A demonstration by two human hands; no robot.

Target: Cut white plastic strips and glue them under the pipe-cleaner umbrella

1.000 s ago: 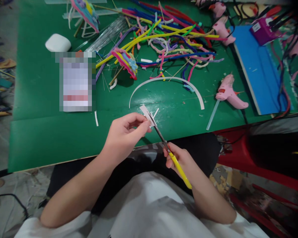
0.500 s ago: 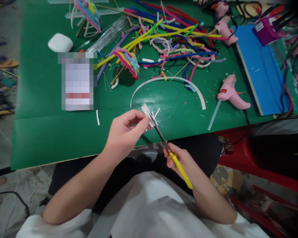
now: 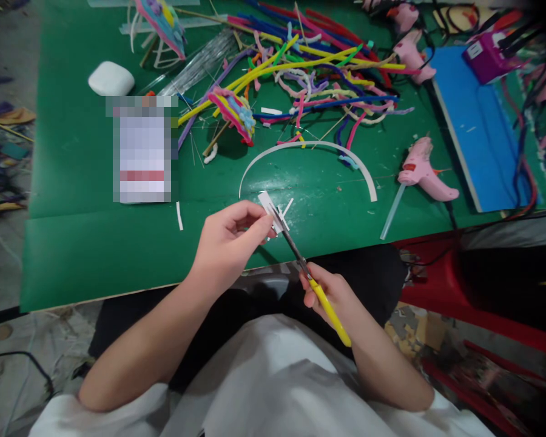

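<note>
My left hand [image 3: 230, 243] pinches a small white paper piece [image 3: 269, 207] just above the near edge of the green table [image 3: 86, 243]. My right hand [image 3: 332, 297] grips yellow-handled scissors [image 3: 316, 290]. The scissors' blades reach up to the paper piece and are biting into it. A curved white strip [image 3: 309, 147] lies on the table just beyond both hands. Thin white offcuts [image 3: 179, 215] lie near it.
A heap of coloured pipe cleaners [image 3: 309, 73] covers the far middle. Pink glue guns [image 3: 425, 173] lie right, beside a blue board [image 3: 477, 127]. A white pod [image 3: 111, 79] and a blurred card [image 3: 143, 149] sit left. Two pipe-cleaner ornaments [image 3: 234, 115] stand on sticks.
The camera shifted slightly between the earliest frame and now. Both hands stay in place with the scissors on the paper piece.
</note>
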